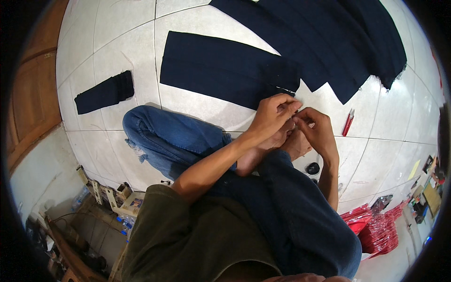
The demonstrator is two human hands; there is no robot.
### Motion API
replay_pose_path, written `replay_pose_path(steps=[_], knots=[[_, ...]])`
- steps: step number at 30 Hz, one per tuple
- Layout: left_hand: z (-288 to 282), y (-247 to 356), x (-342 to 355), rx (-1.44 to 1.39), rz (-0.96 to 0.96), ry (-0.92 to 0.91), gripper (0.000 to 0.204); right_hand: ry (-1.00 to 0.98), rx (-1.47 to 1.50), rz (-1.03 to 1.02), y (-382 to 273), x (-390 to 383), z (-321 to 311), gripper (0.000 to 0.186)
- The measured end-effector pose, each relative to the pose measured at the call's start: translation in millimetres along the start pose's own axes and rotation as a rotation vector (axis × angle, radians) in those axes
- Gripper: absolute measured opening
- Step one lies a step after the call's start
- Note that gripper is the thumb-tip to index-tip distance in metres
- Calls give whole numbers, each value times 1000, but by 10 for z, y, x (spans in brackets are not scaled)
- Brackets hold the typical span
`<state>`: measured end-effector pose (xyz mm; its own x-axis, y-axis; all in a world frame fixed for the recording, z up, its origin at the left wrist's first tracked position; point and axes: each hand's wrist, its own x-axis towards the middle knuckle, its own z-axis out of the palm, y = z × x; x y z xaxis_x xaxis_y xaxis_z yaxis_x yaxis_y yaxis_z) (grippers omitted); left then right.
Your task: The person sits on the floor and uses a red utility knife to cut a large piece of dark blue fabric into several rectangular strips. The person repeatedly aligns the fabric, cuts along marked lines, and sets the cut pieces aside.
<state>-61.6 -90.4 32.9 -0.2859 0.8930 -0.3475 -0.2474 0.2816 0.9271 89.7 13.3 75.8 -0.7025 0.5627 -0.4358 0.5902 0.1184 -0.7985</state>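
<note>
My left hand (277,110) and my right hand (314,122) are raised close together over my crossed bare feet, both with fingertips pinched. What they hold, if anything, is too small to make out. Just beyond them lies a long dark navy cloth piece (216,63), with a larger spread of dark cloth (338,42) behind it to the right. Red-handled thread snips (348,123) lie on the tiles to the right of my right hand. A small black round object (312,168) sits near my right forearm.
A small folded dark cloth piece (103,94) lies at the left on the tiled floor (117,42). A wooden door (35,84) is at the left edge, with assorted items (122,202) below it. Shiny red packages (376,225) and more clutter (430,188) are at the right.
</note>
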Motion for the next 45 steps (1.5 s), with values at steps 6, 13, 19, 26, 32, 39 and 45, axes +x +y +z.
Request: replay_pose_path(steps=[6, 13, 19, 26, 32, 39, 45], knots=[[-157, 28, -98, 147, -22, 63, 25, 77, -175, 192, -14, -191, -133, 14], [13, 122, -117, -233, -357, -419, 56, 396, -140, -198, 28, -358, 146, 42], [-12, 247, -157, -304, -576, -489, 66, 680, -536, -86, 1173, -932, 240, 21], [-578, 372, -95, 178, -234, -227, 44, 361, -929, 411, 1717, -2881, 329, 39], [-900, 509, -143, 358, -235, 18, 40, 504, -652, 595, 1671, -3581, 153, 38], [-933, 428, -258, 445, -188, -31, 39, 616, -346, 835, 1272, -3240, -422, 43], [-1139, 298, -324, 497, -186, 19, 41, 394, -878, 910, 1602, -3354, -1144, 54]])
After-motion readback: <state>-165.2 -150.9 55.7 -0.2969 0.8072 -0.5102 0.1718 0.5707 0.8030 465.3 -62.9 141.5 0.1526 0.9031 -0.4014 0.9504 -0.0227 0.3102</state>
